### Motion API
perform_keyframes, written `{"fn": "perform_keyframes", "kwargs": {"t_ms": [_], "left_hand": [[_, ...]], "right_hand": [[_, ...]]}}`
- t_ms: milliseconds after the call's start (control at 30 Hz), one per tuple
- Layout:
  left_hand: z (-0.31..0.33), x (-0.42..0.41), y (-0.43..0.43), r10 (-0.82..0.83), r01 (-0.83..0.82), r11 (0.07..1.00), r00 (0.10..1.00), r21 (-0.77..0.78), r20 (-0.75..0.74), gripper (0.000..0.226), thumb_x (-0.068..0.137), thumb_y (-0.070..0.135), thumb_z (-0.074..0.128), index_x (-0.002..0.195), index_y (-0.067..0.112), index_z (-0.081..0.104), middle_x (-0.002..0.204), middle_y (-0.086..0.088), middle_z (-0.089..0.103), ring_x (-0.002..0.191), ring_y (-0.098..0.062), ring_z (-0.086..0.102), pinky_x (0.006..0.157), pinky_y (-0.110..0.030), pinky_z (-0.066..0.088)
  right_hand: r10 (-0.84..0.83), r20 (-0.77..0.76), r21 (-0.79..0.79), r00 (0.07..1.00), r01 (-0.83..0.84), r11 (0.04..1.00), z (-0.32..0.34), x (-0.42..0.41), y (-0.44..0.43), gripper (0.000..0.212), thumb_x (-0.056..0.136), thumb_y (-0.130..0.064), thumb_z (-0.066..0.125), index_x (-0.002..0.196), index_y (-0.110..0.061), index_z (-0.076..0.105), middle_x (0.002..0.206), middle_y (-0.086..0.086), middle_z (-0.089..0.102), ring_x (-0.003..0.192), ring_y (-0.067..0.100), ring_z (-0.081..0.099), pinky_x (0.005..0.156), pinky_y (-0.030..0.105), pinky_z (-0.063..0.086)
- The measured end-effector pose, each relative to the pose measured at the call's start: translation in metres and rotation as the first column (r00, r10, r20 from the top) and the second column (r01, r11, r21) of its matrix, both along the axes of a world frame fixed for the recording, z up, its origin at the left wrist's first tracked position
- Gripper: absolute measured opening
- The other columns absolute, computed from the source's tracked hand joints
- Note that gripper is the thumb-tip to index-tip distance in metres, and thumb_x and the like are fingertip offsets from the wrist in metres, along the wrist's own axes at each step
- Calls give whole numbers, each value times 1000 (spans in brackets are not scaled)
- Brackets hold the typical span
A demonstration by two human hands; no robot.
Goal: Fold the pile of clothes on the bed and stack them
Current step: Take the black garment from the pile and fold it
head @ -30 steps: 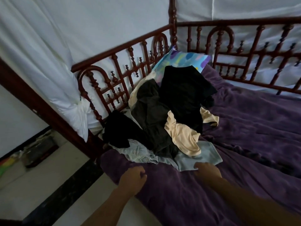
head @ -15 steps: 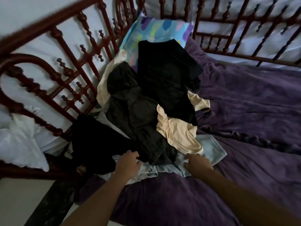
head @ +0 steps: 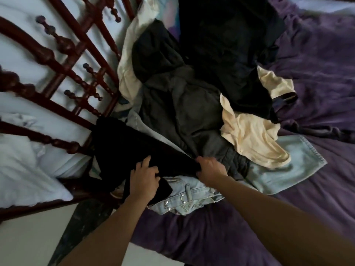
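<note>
A loose pile of clothes lies on the purple bed cover (head: pixel 317 64) by the wooden rail. A black garment (head: pixel 123 146) lies at the pile's near left. My left hand (head: pixel 144 177) grips its lower edge, and my right hand (head: pixel 210 168) pinches its right edge. Under it lie light blue jeans (head: pixel 192 198), waistband toward me. A dark grey garment (head: pixel 182 112) fills the middle. A cream top (head: pixel 253 139) lies to its right, and a large black garment (head: pixel 230 45) lies at the far side.
A dark red turned-wood bed rail (head: pixel 57 60) runs along the left, with white netting (head: pixel 21 169) bunched behind it. A colourful pillow (head: pixel 171 18) peeks out at the top. Pale floor (head: pixel 28 237) shows at bottom left. Purple cover extends right.
I have leaned in closer over the pile. Both hands moved forward from the bed cover and jeans edge onto the black garment and closed on it.
</note>
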State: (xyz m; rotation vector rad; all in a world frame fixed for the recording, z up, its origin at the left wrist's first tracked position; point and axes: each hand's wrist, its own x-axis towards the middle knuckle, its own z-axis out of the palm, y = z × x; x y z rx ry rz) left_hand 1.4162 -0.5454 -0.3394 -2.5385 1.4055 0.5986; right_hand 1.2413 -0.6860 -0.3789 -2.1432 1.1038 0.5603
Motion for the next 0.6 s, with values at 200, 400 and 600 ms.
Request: {"fn": "perform_keyframes", "kwargs": {"t_ms": [200,400,600], "left_hand": [[49,8,-7,210,-292,929,922,-227,-325,22,95,28,56,109,12,59,98,-5,66,94,-22,63,85,-39,50],[131,-12,-19,173,-464,738,832,-490,-527,31,99,19,49,73,5,60,65,-15,58,57,-21,54,55,-31,42],[232,-37,-13,198,-755,349,639,-556,-743,24,97,26,52,85,17,72,86,-4,70,87,-21,66,82,-38,53]], "right_hand": [[-320,193,234,928,273,933,49,-21,-19,20,95,-24,52,82,-14,63,86,10,65,88,28,63,70,32,43],[-508,513,207,692,475,855,144,-44,-59,19,93,-16,54,79,-12,66,76,3,62,77,18,56,68,30,38],[-630,674,370,386,562,740,246,-93,-77,22,92,-10,57,79,-24,69,81,-4,67,72,7,61,56,13,46]]}}
